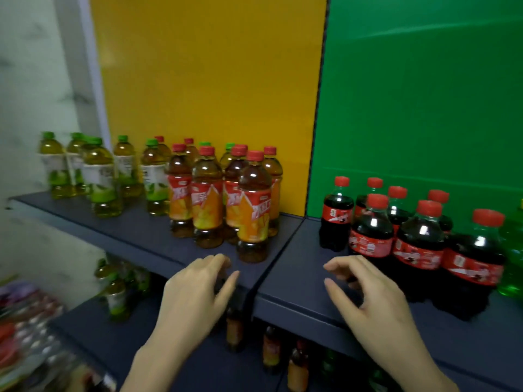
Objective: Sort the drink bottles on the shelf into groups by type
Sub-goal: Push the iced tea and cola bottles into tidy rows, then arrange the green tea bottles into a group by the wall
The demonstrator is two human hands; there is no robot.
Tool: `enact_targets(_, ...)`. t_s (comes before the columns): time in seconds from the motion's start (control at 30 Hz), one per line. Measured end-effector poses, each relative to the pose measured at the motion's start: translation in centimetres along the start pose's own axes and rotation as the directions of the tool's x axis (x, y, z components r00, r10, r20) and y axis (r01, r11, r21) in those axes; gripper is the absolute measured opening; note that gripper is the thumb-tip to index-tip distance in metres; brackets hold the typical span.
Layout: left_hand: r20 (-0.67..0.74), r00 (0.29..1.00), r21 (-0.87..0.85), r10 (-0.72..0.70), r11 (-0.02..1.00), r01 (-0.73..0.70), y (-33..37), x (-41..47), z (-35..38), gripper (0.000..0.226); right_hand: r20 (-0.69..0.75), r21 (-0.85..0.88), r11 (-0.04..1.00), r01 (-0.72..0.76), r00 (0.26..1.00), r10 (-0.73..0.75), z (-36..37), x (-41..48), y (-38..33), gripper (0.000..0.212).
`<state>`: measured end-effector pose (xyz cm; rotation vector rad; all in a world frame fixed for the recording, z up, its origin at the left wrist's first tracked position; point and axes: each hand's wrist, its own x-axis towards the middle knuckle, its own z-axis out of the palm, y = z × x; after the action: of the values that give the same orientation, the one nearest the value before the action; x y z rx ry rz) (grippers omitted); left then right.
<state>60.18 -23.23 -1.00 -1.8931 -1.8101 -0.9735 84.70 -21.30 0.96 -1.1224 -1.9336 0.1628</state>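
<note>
Left hand (195,290) and right hand (365,292) nearest the lens, both reaching forward over the front edge of the upper shelf (135,230). Each is empty, fingers loosely bent, thumb spread. Cannot tell whether the fingertips touch the board.

Upper shelf, dark blue-grey, two bays:
- Left bay, yellow back panel (212,80). Green-capped tea bottles (99,176) stand upright at the far left, white and green labels, pale liquid. Just right of them is a tight cluster of red-capped tea bottles (208,193) with orange labels and brown liquid. The front one (253,207) stands just beyond the left hand's fingertips. A few green caps show behind this cluster, and one red cap shows behind the green group.
- Right bay, green back panel (424,94). Cola bottles (418,236), red caps and red labels, are grouped upright. The nearest sit just right of the right hand. One green soda bottle (512,250) is cut off at the frame's right edge, beside the cola.

Lower shelf (79,323): more green-capped bottles (116,295) at left, orange-labelled ones (271,346) under the hands. Blurred.

Bottom left: coloured packets (25,321), too blurred to identify.
</note>
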Motion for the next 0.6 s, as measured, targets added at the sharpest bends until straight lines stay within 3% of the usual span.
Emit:
enact_targets(0.13,0.013,0.998,0.041,-0.065,0.997,0.065,-5.7,-2.1,-2.5,0.035,0.101,-0.001,0.998,0.057,0.993,-0.056,4.8,1.0,-3.5,0.017)
enact_targets(0.27,0.027,0.995,0.027,-0.101,0.995,0.1,-11.3,-3.5,-4.7,0.023,0.134,-0.001,0.998,0.067,0.989,-0.066,9.9,2.0,-7.5,0.011)
enact_targets(0.6,0.114,0.993,-0.095,0.013,0.996,-0.002,-22.9,-2.0,-7.1,0.018,0.039,0.029,0.999,0.017,0.999,-0.018,20.0,5.2,-15.5,0.013)
